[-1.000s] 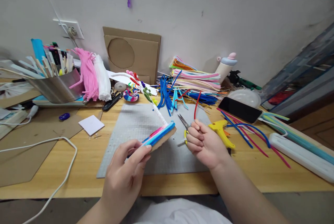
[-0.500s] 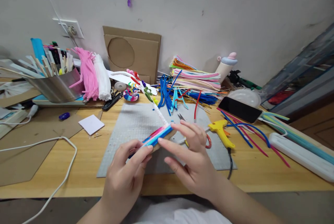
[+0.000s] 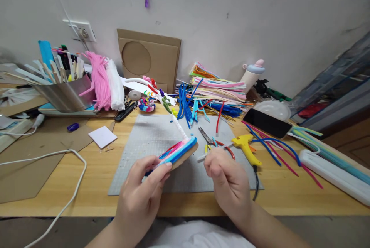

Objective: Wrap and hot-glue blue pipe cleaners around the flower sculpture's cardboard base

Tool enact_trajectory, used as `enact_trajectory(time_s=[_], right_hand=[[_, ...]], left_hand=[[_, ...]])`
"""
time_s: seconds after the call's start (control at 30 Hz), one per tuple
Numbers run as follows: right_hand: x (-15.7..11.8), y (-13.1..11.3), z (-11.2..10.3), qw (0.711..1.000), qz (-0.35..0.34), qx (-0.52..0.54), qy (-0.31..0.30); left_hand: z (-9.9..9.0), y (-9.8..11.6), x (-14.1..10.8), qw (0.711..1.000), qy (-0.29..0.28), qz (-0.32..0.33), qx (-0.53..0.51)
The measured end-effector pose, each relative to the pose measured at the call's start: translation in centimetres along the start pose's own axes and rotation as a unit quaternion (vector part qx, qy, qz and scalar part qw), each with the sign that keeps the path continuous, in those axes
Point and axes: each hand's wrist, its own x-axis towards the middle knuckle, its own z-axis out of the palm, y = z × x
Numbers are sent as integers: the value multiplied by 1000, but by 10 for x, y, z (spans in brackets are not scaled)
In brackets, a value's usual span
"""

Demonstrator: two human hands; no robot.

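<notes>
My left hand [image 3: 141, 190] pinches the near left end of a pipe-cleaner craft piece [image 3: 180, 151] between thumb and fingers, tilted above the cutting mat. Its cardboard base has blue, white and pink fuzzy strips along the edge. From it a white-wrapped stem [image 3: 178, 126] rises, bearing small coloured flowers towards its bent tip. Apart from the piece, my right hand [image 3: 228, 178] is closed with its fingers curled in; anything inside is hidden. Just beyond it lie scissors [image 3: 206, 135] with red handles and a yellow glue gun [image 3: 245, 149], whose pale glue stick [image 3: 202, 158] reaches behind the hand.
Bundles of pipe cleaners [image 3: 218, 86] lie at the back, beside a bottle [image 3: 253, 74]. A phone [image 3: 267, 122] and a white power strip [image 3: 332, 174] are on the right. A metal bin [image 3: 66, 95] of sticks stands left, near a white square [image 3: 103, 137] and a loose cable [image 3: 81, 178].
My right hand has left the craft piece's edge, moved right and curled closed from spread fingers. My left hand keeps its hold. The scissors' blades now show more fully.
</notes>
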Motion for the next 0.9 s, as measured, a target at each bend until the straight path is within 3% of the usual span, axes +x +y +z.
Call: enact_trajectory(time_s=[0.13, 0.27, 0.37, 0.43, 0.5, 0.57, 0.63, 0.7, 0.8, 0.9], right_hand=[[8, -6, 1, 994, -45, -98, -17], [16, -9, 8, 995, -12, -84, -51], [17, -9, 9, 997, -15, -68, -37], [15, -4, 7, 999, -15, -50, 6], [14, 5, 4, 995, 32, -5, 91], [14, 17, 1, 975, 122, 63, 173], [14, 27, 0, 952, 201, 124, 195], [14, 32, 1, 947, 230, 135, 181], [12, 25, 5, 974, 147, 54, 167], [12, 6, 7, 998, 8, -37, 43]], left_hand=[[1, 1, -1, 1000, -8, 16, 17], [1, 3, -2, 999, -14, 34, 39], [2, 4, -1, 998, -13, 35, 41], [2, 4, -1, 999, -10, 33, 38], [2, 3, -1, 999, -9, 32, 30], [2, 3, -1, 999, -7, 31, 21], [2, 3, -1, 999, -7, 30, 17], [2, 3, -1, 999, -7, 31, 19], [2, 3, -1, 999, -1, 36, 23], [3, 2, -2, 999, 4, 45, 25]])
